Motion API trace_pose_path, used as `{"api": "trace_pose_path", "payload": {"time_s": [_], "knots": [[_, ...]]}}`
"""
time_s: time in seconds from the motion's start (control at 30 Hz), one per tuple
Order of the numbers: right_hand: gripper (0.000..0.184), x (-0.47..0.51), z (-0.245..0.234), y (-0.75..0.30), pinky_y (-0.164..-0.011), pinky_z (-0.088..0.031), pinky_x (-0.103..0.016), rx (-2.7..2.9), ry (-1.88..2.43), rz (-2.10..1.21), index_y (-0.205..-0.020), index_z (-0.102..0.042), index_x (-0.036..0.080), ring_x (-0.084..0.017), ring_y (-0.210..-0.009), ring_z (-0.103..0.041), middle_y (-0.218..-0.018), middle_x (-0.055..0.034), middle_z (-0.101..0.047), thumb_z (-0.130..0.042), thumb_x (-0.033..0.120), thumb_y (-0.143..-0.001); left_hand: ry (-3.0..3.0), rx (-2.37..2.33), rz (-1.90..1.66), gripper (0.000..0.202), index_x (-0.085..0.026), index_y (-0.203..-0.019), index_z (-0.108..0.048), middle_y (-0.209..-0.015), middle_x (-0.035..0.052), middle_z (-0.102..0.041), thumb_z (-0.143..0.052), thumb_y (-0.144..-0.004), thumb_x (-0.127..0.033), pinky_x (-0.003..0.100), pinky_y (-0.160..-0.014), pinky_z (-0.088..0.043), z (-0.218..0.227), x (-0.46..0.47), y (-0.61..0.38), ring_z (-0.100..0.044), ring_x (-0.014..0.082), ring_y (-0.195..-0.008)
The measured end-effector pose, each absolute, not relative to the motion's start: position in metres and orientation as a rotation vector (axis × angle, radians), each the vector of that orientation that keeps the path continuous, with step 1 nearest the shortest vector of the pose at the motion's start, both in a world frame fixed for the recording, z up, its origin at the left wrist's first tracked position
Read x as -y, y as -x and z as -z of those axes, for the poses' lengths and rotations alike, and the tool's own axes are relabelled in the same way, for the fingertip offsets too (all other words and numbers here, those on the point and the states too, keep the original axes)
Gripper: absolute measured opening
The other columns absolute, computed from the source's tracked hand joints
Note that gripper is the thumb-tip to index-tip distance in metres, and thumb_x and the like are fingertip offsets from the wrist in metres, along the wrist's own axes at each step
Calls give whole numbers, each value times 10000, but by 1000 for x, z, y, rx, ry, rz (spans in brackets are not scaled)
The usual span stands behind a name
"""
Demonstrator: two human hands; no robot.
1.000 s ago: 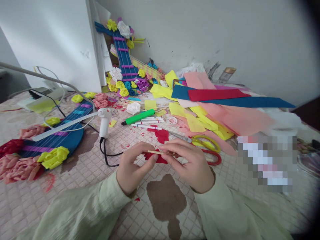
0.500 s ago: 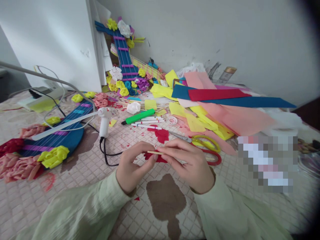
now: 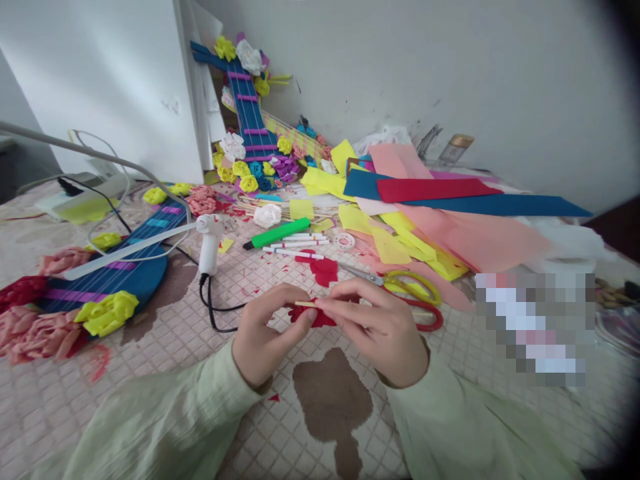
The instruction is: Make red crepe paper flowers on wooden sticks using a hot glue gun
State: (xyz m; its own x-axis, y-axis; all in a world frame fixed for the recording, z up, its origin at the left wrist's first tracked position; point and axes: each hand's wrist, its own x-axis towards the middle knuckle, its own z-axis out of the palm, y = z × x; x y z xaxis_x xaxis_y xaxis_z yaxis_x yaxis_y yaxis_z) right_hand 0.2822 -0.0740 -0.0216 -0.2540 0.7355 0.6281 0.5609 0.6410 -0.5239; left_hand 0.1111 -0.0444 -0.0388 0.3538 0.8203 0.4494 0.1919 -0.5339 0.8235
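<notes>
My left hand [image 3: 273, 330] pinches, between thumb and forefinger, a small piece of red paper [image 3: 320, 320] at the middle of the table. Facing it, my right hand [image 3: 380, 327] is closed on a thin pale wooden stick [image 3: 304, 304], whose end points left across the red paper. Part of the stick and much of the paper are hidden by fingers. Just beyond the fingertips lies another red paper piece [image 3: 324, 271]. Scissors with yellow and red handles [image 3: 425, 323] lie behind and beside my right hand.
A white glue gun [image 3: 209, 250] with a black cord stands to the left. Blue paper guitars trimmed with flowers [image 3: 145, 267] lie left and lean at the back. A green marker [image 3: 277, 233], white pens [image 3: 295, 253] and coloured paper strips [image 3: 475, 237] cover the back. Cables cross the left.
My right fingertips have shifted slightly along the stick, and less of it shows over the right fingers. My left hand stays nearly still.
</notes>
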Motion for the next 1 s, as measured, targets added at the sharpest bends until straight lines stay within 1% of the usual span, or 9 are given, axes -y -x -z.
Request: {"api": "trace_pose_path", "payload": {"time_s": [0.2,0.33,0.57,0.77,0.9,1.0], "knots": [[209,74,22,-278,-630,-510,-275,1936,1036,-212,-895,-690,173,-138,-728,-592,-812,-58,-628,-511,94,-824,-1935,-883,-1154,63,-194,-816,-615,-766,36,-654,-586,-768,-166,286,-659,-493,43,45,-108,-609,162,-719],[211,73,22,-277,-635,-502,-279,1924,1082,-211,-868,-689,205,-136,-730,-580,-816,-45,-627,-496,127,-836,-1953,-888,-1164,91,-230,-828,-617,-790,7,-657,-603,-757,-175,267,-663,-490,48,42,-108,-611,155,-728],[221,73,26,-276,-618,-485,-262,1896,1078,-166,-845,-696,205,-123,-710,-572,-815,-40,-632,-500,104,-827,-1950,-903,-1153,122,-255,-858,-630,-807,-13,-667,-600,-764,-183,238,-643,-497,52,41,-107,-617,143,-730],[225,72,30,-275,-623,-481,-271,1883,1064,-62,-834,-701,211,-120,-702,-566,-797,-31,-631,-511,90,-819,-1926,-945,-1111,117,-259,-856,-628,-830,-24,-665,-604,-767,-187,246,-683,-502,51,42,-107,-616,142,-766],[236,72,30,-274,-634,-483,-283,1890,1040,-17,-811,-705,199,-126,-718,-574,-789,-36,-635,-499,88,-831,-1940,-939,-1149,106,-248,-844,-625,-806,-20,-662,-595,-772,-176,242,-652,-496,49,43,-107,-612,136,-737],[215,73,28,-274,-632,-484,-282,1886,1020,1,-803,-708,181,-133,-725,-578,-775,-45,-637,-525,70,-814,-1951,-939,-1173,83,-222,-827,-621,-795,-5,-660,-589,-774,-167,245,-643,-492,47,44,-108,-612,137,-727]]}}
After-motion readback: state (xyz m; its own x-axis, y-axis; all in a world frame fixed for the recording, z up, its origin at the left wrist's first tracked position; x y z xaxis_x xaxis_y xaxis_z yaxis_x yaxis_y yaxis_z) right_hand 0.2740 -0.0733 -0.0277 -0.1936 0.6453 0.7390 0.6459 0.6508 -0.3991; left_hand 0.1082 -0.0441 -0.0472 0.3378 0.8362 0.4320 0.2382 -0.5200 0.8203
